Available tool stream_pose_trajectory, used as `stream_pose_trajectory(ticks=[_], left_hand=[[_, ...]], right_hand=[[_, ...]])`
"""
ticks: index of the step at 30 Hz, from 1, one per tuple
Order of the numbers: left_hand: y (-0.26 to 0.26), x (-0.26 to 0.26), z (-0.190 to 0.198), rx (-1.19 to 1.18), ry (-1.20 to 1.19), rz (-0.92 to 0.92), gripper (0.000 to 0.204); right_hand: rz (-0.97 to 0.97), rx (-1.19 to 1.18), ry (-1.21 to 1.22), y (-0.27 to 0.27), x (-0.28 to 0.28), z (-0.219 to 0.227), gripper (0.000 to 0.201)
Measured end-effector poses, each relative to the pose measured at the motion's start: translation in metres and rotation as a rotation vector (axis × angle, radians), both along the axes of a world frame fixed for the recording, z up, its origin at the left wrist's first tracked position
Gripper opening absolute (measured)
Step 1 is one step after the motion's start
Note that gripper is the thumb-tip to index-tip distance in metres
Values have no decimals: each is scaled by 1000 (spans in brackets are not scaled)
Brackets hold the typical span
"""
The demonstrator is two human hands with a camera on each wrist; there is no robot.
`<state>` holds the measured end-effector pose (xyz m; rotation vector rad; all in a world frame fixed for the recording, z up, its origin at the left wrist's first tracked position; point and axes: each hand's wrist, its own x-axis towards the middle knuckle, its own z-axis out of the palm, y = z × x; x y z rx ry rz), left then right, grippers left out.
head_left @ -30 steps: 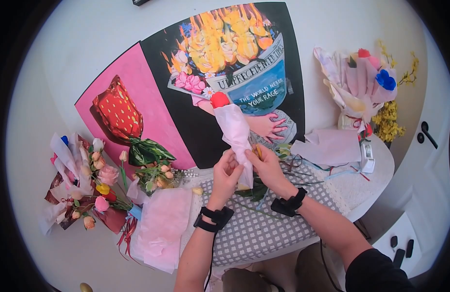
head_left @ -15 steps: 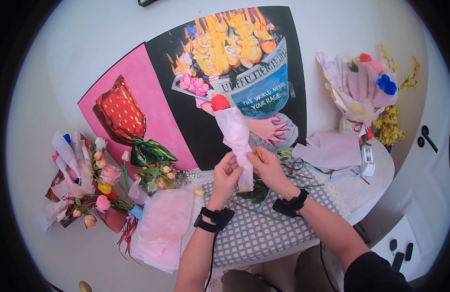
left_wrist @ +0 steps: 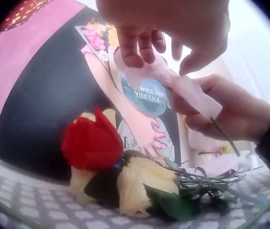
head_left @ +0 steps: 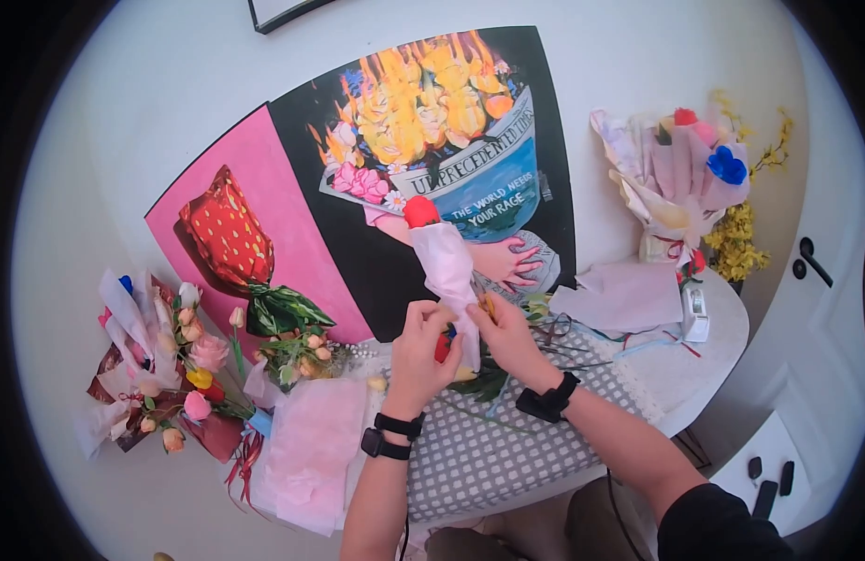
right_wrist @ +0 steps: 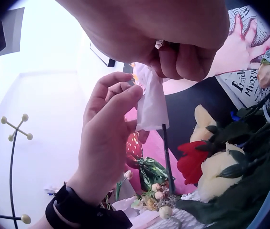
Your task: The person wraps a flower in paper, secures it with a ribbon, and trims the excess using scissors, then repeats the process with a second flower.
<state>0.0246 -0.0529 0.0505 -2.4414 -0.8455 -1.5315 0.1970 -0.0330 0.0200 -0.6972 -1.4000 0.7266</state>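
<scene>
Upright over the table stands a red flower (head_left: 420, 211) wrapped in pale pink paper (head_left: 446, 262). My right hand (head_left: 512, 341) grips the lower part of this wrap, and a dark stem (right_wrist: 167, 157) sticks out below the paper. A small yellowish thing shows at the right fingers. On the other side, my left hand (head_left: 423, 351) has its fingers spread and bent loosely at the paper, thumb tip right at its edge in the right wrist view. Beneath the hands lie another red flower (left_wrist: 92, 143), cream roses (left_wrist: 142, 186) and green leaves.
Pink paper sheets (head_left: 306, 458) lie at the table's left, beside a mixed bouquet (head_left: 208, 353). A checked cloth (head_left: 489, 458) covers the front. At the right are a folded sheet (head_left: 615, 297), a white tape dispenser (head_left: 696, 318) and a wrapped bouquet (head_left: 666, 187). Paintings (head_left: 236, 327) stand behind.
My left hand has turned and loosened from the wrap, shifting slightly left; the red flower below now shows between it and the paper. My right hand keeps its grip. The head view has shifted slightly.
</scene>
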Motion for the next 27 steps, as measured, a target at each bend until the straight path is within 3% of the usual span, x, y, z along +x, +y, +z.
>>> stream_pose_trajectory(ticks=[1,2,8,27], left_hand=[[-5,1,5,69,126,35,36],[-9,5,9,24,90,67,24],[-13,3,12,95,270,97,25],[-10,3,9,-44,224,36,20]], right_hand=[[16,10,15,-1,0,1,24],[34,19,28,-1,0,2,24],[17,-2,-53,-2,2,3,24],[-84,56,-189,-2,4,1,26]])
